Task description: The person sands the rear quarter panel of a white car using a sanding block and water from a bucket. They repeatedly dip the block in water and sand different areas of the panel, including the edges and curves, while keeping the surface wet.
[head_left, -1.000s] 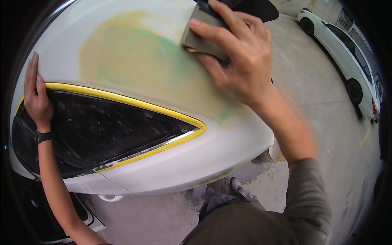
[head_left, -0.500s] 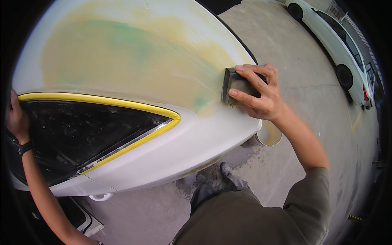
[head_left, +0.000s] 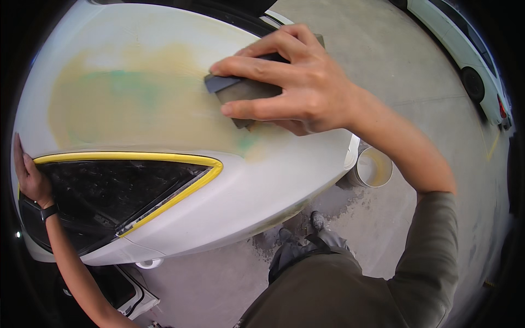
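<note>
My right hand point(head_left: 313, 82) is wrapped around a dark sanding block point(head_left: 252, 90), gripping it from above between thumb and fingers. The block is over the right part of a tan filler patch point(head_left: 164, 117) with green traces on the white car body point(head_left: 295, 164). Whether its underside touches the paint cannot be seen. Far to the left, my left hand point(head_left: 34, 179) lies with fingers stretched out on the car by the upper left corner of a dark side window point(head_left: 126, 188). Yellow masking tape point(head_left: 188, 158) borders that window.
A round bucket point(head_left: 362, 175) stands on the concrete floor point(head_left: 372, 229) beside the car's right end, near wet dark stains. An open car door point(head_left: 131, 295) juts out at lower left. Another white car point(head_left: 459, 44) is parked at the far right.
My right hand has carried the sanding block left and slightly up across the panel. The view has shifted; my left hand stays by the window's edge.
</note>
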A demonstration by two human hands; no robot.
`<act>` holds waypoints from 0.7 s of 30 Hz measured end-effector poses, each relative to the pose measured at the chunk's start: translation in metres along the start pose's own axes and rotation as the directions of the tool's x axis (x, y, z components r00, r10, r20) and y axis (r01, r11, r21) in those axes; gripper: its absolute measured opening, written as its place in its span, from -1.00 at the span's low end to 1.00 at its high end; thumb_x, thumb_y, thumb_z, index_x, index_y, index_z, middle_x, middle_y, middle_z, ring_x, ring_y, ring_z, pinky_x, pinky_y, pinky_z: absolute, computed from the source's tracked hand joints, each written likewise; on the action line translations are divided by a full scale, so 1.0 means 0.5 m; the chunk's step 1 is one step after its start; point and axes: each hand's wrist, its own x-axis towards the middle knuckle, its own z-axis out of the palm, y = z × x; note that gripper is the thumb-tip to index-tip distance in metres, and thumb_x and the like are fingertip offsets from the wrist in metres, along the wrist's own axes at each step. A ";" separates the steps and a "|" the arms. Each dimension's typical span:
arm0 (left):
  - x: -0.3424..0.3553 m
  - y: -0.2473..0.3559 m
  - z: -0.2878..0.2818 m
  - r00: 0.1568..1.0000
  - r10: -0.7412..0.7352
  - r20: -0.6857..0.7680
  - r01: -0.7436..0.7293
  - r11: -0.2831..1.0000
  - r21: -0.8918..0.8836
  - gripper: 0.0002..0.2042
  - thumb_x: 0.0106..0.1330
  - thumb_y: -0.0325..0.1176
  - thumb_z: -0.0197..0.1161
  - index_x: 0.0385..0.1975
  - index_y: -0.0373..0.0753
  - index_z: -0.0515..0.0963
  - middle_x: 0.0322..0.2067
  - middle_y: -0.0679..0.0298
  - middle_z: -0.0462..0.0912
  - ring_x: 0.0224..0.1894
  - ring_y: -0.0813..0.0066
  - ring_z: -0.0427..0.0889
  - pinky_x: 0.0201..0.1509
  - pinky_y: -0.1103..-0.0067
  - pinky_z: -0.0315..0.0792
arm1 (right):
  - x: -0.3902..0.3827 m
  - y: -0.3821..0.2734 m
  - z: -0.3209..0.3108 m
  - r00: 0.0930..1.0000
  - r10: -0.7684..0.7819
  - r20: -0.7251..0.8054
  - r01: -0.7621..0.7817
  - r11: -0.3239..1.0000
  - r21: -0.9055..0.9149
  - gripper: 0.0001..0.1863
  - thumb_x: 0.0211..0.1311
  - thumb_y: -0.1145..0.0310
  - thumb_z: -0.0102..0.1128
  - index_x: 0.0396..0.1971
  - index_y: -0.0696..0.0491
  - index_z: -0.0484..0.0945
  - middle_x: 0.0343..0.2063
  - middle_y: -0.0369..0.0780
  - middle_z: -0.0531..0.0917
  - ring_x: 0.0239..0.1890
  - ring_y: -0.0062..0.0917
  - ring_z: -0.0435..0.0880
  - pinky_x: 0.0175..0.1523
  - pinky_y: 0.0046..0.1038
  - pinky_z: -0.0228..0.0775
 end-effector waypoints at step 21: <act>-0.033 -0.080 -0.010 0.999 0.015 -0.029 -0.013 0.998 0.065 -0.56 0.71 -0.31 -0.10 0.47 -0.25 0.43 0.42 0.15 0.54 0.37 0.32 0.58 0.45 0.50 0.40 | -0.008 0.018 -0.002 0.986 0.109 -0.129 -0.127 0.983 -0.135 -0.54 -0.11 0.17 0.57 -0.08 -0.43 0.77 0.20 -0.37 0.73 0.06 -0.42 0.67 0.01 -0.30 0.24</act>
